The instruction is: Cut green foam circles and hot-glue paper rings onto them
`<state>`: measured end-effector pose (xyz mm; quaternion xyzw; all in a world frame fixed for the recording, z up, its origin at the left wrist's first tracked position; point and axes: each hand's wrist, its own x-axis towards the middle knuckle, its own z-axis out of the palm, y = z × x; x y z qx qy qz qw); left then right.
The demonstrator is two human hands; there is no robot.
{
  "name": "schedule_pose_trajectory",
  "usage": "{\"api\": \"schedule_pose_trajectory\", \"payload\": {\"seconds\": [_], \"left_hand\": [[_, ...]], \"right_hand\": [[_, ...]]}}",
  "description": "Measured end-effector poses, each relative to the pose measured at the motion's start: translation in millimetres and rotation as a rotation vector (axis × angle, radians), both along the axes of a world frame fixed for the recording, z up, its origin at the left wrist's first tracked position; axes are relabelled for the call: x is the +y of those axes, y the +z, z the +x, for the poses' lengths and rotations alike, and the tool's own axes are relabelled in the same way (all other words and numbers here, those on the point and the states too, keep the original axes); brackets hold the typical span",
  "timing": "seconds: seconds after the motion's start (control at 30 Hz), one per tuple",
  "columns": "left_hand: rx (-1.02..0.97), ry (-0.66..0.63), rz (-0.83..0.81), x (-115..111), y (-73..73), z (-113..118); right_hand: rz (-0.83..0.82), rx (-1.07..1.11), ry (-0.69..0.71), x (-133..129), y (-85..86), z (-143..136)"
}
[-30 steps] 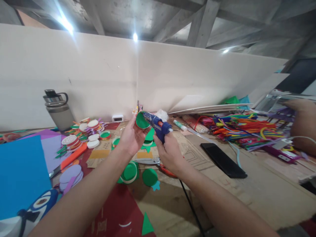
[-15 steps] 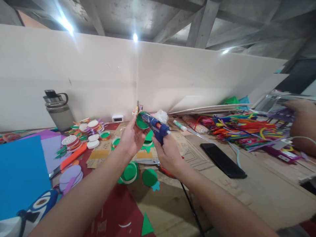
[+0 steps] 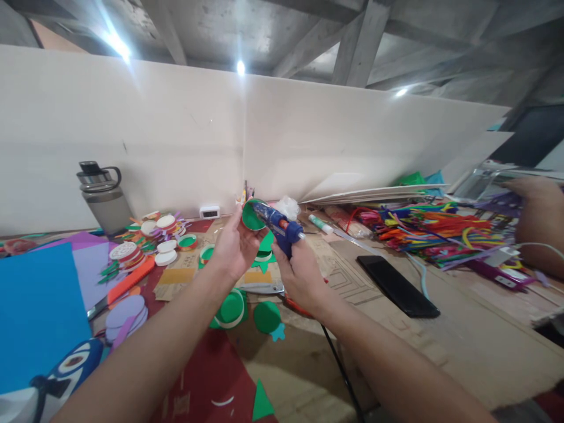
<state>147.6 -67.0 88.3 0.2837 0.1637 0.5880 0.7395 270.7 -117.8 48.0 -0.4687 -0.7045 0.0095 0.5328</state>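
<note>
My left hand (image 3: 237,248) is closed around a small round green cup-like piece (image 3: 252,217), its open side tilted toward me. In my right hand (image 3: 304,273) is a blue glue gun (image 3: 282,226), its nozzle end at the green inside of that piece. Whether the nozzle touches it, I cannot tell. Below the hands lie scissors (image 3: 264,288) with red handles, partly covered by my right hand. Green foam rings and discs lie close by, among them a green disc (image 3: 267,317) beside a small teal cutout (image 3: 278,332).
An orange cutter (image 3: 132,278), purple discs (image 3: 126,311) and a grey bottle (image 3: 104,200) stand or lie left. On the right are a black phone (image 3: 396,285), a glue stick (image 3: 321,224) and colourful pipe cleaners (image 3: 432,229). Another person's arm (image 3: 540,223) reaches in at far right.
The glue gun's nozzle end and the green piece have shifted very slightly against each other. Otherwise both hands keep their hold and place.
</note>
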Motion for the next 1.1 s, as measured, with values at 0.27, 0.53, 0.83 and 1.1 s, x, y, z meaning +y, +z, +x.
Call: {"api": "schedule_pose_trajectory", "payload": {"seconds": [0.27, 0.53, 0.83, 1.1], "left_hand": [[-0.024, 0.046, -0.021, -3.0, 2.7, 0.2], [-0.027, 0.073, -0.006, -2.1, 1.5, 0.8], [-0.056, 0.093, 0.042, -3.8, 1.1, 2.7], [-0.04, 0.088, 0.066, -7.0, 3.0, 4.0]], "right_hand": [[-0.014, 0.001, -0.061, -0.6, -1.2, 0.7], [0.003, -0.007, -0.072, 0.1, -2.9, -1.1], [0.051, -0.032, -0.079, -1.3, -3.3, -2.1], [0.049, -0.035, -0.077, -0.1, -3.8, -1.7]]}}
